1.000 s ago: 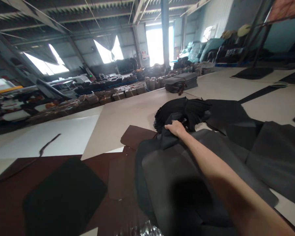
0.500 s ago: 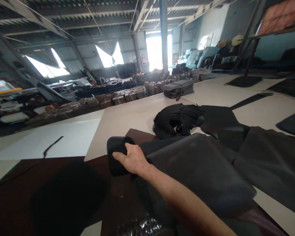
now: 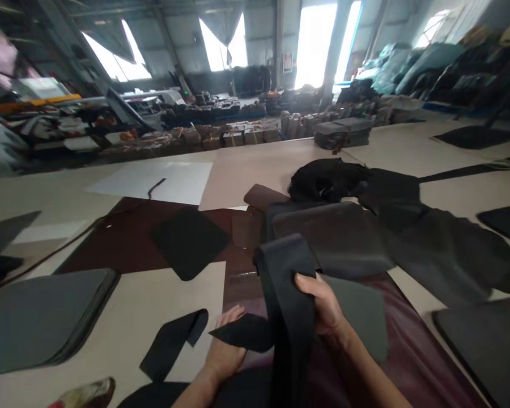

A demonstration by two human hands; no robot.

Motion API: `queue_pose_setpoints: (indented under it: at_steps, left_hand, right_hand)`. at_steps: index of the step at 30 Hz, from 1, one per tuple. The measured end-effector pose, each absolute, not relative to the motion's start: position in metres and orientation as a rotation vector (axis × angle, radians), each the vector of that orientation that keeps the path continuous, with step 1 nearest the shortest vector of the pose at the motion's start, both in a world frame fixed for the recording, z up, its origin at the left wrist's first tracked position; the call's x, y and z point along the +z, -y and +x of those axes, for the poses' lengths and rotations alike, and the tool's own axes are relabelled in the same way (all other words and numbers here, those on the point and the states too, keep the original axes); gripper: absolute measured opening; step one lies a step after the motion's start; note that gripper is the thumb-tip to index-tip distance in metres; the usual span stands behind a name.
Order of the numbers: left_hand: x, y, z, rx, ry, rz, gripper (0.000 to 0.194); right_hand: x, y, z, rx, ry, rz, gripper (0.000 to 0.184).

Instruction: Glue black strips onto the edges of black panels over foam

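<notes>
My right hand (image 3: 325, 303) grips a long black leather-like strip (image 3: 291, 266), folded over at its top, with the thumb on its near face. The strip stands upright and hangs down in front of me. My left hand (image 3: 227, 351) is to its left, low over the table. A pointed black flap (image 3: 246, 331) crosses in front of that hand and hides part of the fingers; the visible fingertips stretch out past it. Beneath both hands lies a shiny dark-red sheet (image 3: 416, 334). A folded dark sheet (image 3: 331, 232) lies just beyond the strip.
A stack of dark grey sheets (image 3: 42, 317) is at the left, near a curled black scrap (image 3: 174, 340). A black square piece (image 3: 191, 241) rests on dark-red material. Farther back are a bunched black bundle (image 3: 327, 178), a white sheet (image 3: 153, 178) and a tied grey stack (image 3: 344, 133).
A hand held a black roll farther out over the table before. Now both my hands are in view, closer to me, and the black strip hangs from my right hand. My view has turned left and down.
</notes>
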State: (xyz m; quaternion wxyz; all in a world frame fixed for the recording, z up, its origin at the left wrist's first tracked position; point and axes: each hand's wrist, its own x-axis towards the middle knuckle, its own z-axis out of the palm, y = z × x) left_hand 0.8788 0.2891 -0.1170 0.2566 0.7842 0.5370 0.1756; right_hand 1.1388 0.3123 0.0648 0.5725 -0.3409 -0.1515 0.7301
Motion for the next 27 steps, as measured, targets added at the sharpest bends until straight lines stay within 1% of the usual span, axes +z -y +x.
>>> queue_pose_setpoints:
  at_steps: [1, 4, 7, 8, 11, 14, 17, 20, 24, 25, 27]
  left_hand:
    - [-0.121, -0.289, 0.880, 0.519, -1.451, 2.086, 0.033]
    - [-0.119, -0.296, 0.883, 0.598, -1.412, 1.965, 0.036]
    - [-0.094, -0.300, 0.886, 0.625, -1.364, 1.809, 0.027]
    - [-0.081, -0.296, 0.886, 0.636, -1.345, 1.749, 0.028]
    - [-0.028, -0.263, 0.883, 0.692, -1.236, 1.616, 0.051]
    - [0.034, -0.204, 0.876, 0.712, -0.980, 1.564, 0.063]
    - [0.081, -0.145, 0.868, 0.674, -0.558, 1.441, 0.073]
    - [0.102, -0.104, 0.859, 0.621, -0.372, 1.324, 0.081]
    - [0.113, -0.078, 0.852, 0.658, -0.210, 0.807, 0.091]
    - [0.118, -0.075, 0.851, 0.687, -0.205, 0.697, 0.091]
    - [0.129, -0.071, 0.851, 0.745, -0.258, 0.570, 0.083]
  right_hand:
    - [0.067, -0.295, 1.141, 1.695, 0.326, -0.837, 0.044]
    - [0.078, -0.247, 1.142, 1.597, 0.307, -0.929, 0.045]
    - [0.088, -0.206, 1.138, 1.505, 0.352, -0.982, 0.039]
    - [0.090, -0.193, 1.135, 1.491, 0.372, -0.997, 0.038]
    - [0.093, -0.160, 1.119, 1.493, 0.453, -1.032, 0.041]
    - [0.096, -0.134, 1.098, 1.532, 0.603, -1.058, 0.047]
    - [0.106, -0.113, 1.080, 1.580, 0.797, -1.098, 0.046]
    - [0.122, -0.091, 1.069, 1.677, 0.996, -1.078, 0.043]
    - [0.141, -0.060, 1.060, 1.856, 1.248, -0.961, 0.036]
    - [0.144, -0.053, 1.058, 1.875, 1.285, -0.952, 0.035]
    - [0.150, -0.040, 1.054, 1.887, 1.292, -0.981, 0.035]
